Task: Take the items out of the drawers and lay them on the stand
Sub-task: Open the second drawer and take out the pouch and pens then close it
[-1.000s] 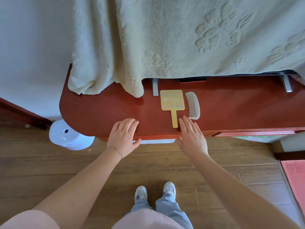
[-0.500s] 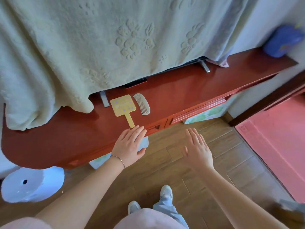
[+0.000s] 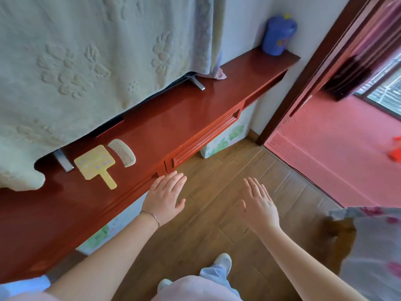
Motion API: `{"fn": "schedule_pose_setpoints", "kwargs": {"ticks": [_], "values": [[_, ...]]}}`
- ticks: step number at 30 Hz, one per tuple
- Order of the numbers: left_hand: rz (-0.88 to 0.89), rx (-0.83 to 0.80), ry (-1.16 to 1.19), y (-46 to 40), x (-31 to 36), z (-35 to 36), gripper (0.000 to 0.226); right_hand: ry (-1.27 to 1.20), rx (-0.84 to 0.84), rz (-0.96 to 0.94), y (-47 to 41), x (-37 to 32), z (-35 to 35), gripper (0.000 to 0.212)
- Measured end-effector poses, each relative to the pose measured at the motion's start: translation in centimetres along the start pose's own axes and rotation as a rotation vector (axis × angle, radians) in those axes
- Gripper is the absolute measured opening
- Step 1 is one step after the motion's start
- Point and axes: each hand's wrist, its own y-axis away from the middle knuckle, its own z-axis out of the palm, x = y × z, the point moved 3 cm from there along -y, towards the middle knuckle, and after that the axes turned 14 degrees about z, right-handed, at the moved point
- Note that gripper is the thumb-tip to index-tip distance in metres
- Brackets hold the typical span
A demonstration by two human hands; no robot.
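A yellow hand mirror (image 3: 95,164) with pale dots lies flat on the red wooden stand (image 3: 184,114), and a white comb (image 3: 122,152) lies just right of it. A closed drawer (image 3: 204,140) shows in the stand's front, right of the mirror. My left hand (image 3: 166,197) hovers open and empty at the stand's front edge, its fingertips close to the drawer's left end. Over the wooden floor, my right hand (image 3: 259,205) is open and empty, apart from the stand.
A cream towel (image 3: 86,61) drapes over a screen whose metal feet (image 3: 196,82) rest on the stand. A blue container (image 3: 276,36) stands at the stand's far right end. A doorway (image 3: 314,83) opens onto pink flooring at right. A floral cloth (image 3: 375,246) is at lower right.
The view has swung right along the stand. Both hands have left the stand's top: the left now hovers by the drawer front, the right hangs over the floor.
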Motion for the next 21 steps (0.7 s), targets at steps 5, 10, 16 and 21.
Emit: {"fn": "schedule_pose_setpoints", "kwargs": {"ticks": [5, 10, 16, 21], "values": [[0.025, 0.017, -0.009, -2.6, 1.2, 0.5, 0.059, -0.059, -0.022, 0.023, -1.5, 2.1, 0.3, 0.064], [0.008, -0.004, -0.024, -5.7, 2.4, 1.3, 0.060, -0.079, -0.039, -0.012, -4.1, 4.3, 0.3, 0.063], [-0.063, -0.006, -0.054, -9.1, 3.5, 1.5, 0.059, -0.063, -0.042, -0.103, -7.6, 6.6, -0.5, 0.062], [-0.132, 0.012, -0.053, -11.2, 3.3, 1.2, 0.059, -0.066, -0.038, -0.176, -10.7, 7.5, -1.7, 0.064]]}}
